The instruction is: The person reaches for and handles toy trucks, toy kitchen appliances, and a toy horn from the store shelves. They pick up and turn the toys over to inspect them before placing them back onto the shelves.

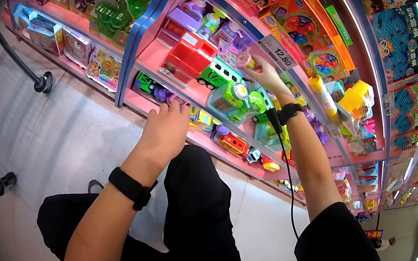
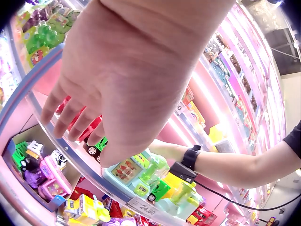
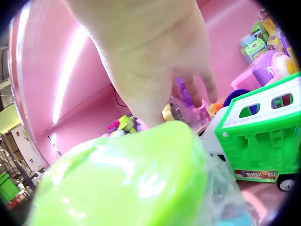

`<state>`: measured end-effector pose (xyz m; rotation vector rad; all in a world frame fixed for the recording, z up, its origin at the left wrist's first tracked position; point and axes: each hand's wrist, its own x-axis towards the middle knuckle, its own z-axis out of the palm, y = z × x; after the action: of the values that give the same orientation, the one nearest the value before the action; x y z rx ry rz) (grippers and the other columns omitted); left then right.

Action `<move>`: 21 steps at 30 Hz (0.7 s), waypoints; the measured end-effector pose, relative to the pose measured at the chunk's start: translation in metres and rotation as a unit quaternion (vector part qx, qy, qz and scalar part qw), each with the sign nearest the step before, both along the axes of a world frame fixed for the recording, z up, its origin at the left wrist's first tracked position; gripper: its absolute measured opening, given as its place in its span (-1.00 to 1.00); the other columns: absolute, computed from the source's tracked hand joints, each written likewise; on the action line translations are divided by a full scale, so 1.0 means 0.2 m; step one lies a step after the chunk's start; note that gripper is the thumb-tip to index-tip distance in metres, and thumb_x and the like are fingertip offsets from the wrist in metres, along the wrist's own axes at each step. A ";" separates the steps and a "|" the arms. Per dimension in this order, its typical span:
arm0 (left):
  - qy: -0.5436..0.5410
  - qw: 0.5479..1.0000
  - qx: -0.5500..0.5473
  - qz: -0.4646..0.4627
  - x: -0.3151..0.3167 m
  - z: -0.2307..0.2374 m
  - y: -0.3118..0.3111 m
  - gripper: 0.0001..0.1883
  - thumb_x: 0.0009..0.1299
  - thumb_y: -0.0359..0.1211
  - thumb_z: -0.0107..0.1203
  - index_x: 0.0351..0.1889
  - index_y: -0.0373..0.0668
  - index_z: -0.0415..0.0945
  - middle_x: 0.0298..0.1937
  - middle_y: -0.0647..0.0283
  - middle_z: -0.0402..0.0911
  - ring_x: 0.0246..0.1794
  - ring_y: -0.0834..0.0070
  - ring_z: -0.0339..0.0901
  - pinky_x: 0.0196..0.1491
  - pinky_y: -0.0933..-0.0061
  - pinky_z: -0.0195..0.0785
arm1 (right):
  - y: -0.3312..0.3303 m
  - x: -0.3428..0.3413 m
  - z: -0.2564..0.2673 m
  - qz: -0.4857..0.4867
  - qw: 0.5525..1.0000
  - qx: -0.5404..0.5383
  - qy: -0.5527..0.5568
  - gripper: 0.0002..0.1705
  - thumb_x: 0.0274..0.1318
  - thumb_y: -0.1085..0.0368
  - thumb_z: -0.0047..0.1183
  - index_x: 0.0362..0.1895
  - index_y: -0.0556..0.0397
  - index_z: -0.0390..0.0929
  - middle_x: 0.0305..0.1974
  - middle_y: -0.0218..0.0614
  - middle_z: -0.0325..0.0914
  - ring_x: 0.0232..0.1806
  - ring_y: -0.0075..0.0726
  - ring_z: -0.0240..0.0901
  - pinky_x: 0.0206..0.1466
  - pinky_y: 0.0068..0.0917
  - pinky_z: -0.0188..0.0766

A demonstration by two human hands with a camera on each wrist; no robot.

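My right hand (image 1: 269, 79) reaches into a pink shelf, its thumb and fingers pinching a small pink toy (image 1: 245, 61) with a round pale top. In the right wrist view, pink and purple parts in clear plastic (image 3: 200, 113) show by the fingers. Below that hand is a wrapped toy with a bright green top (image 3: 117, 174); beside it stands a green-and-white toy truck (image 3: 263, 136). My left hand (image 1: 167, 129) is at the front edge of the shelf, fingers loosely bent and holding nothing. Behind its fingers in the left wrist view is a red toy (image 2: 77, 122).
A shelf rail with a price tag (image 1: 279, 52) runs above the right forearm. Boxed toys (image 1: 301, 21) fill the upper shelf, and a lower tray holds toy vehicles (image 2: 47, 174). A black cable (image 1: 289, 189) hangs from the right wrist. Wheeled metal legs (image 1: 41, 84) stand at left.
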<state>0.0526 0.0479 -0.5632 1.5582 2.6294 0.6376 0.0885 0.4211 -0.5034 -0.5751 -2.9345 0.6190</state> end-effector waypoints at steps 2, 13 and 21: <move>-0.008 1.000 0.015 -0.006 0.01 -0.01 0.00 -0.69 0.33 -0.34 0.11 0.00 -0.24 0.44 -0.10 0.09 0.51 -0.07 0.16 0.52 -0.07 0.17 0.45 | 0.02 -0.02 -0.03 0.044 0.999 0.028 0.009 -0.25 0.06 0.18 0.33 0.31 0.17 0.35 0.00 -0.12 0.56 -0.08 -0.32 0.52 0.04 -0.39 0.44; -0.013 0.999 0.032 0.003 -0.02 -0.05 -0.04 -0.65 0.30 -0.34 0.13 0.01 -0.27 0.42 -0.11 0.06 0.51 -0.08 0.13 0.53 -0.11 0.12 0.45 | 0.14 0.24 0.04 -0.063 0.991 -0.091 0.074 -0.31 -0.01 0.24 0.38 0.23 0.15 0.46 -0.28 -0.40 0.57 -0.36 -0.48 0.47 -0.24 -0.49 0.43; -0.061 0.998 0.006 -0.023 -0.03 -0.01 -0.04 -0.64 0.28 -0.35 0.15 -0.01 -0.28 0.38 -0.10 0.00 0.48 -0.11 0.03 0.54 -0.12 0.03 0.44 | 0.23 0.32 0.02 -0.205 0.972 -0.114 0.023 -0.53 0.09 0.19 0.29 0.03 0.17 0.50 -0.33 -0.38 0.55 -0.36 -0.53 0.44 -0.36 -0.47 0.41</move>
<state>0.0461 0.0396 -0.5662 1.5268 2.4985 0.7213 0.1518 0.4679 -0.4986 -1.1323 -2.5956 0.8996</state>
